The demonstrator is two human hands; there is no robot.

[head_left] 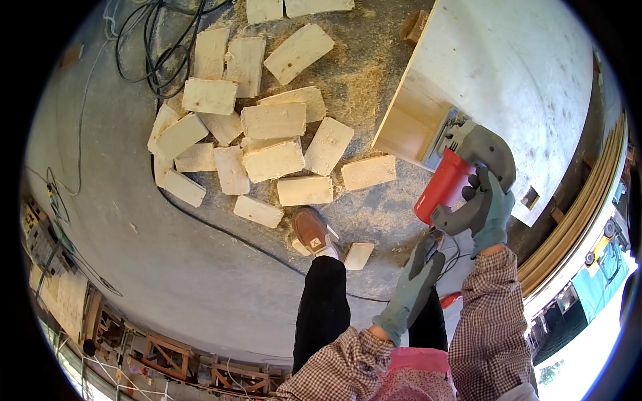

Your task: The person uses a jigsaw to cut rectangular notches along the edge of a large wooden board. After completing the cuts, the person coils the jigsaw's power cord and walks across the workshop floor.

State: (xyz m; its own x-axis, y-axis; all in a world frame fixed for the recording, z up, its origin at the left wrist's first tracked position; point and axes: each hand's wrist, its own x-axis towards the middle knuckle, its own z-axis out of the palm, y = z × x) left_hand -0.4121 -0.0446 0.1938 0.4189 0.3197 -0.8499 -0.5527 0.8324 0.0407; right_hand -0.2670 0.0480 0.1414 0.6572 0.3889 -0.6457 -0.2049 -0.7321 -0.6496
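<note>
A red and grey circular saw [447, 184] rests with its metal base plate on the left edge of a large pale board [508, 80]. My right hand [491, 207], in a grey-green work glove, is wrapped round the saw's rear handle. Just behind that handle, my left hand [416, 277], gloved the same way, has its fingers closed at the dark power cord [453, 257]. The saw's blade is hidden under the grey housing. Beside the base plate lies a brown strip of wood [418, 117] along the board's edge.
Several cut wood blocks [274, 120] lie scattered among sawdust on the concrete floor [200, 267]. A black cable [221, 230] crosses the floor past my brown shoe [311, 230]; more cable [157, 60] is coiled at the far left. Long thin boards [575, 214] are stacked at right.
</note>
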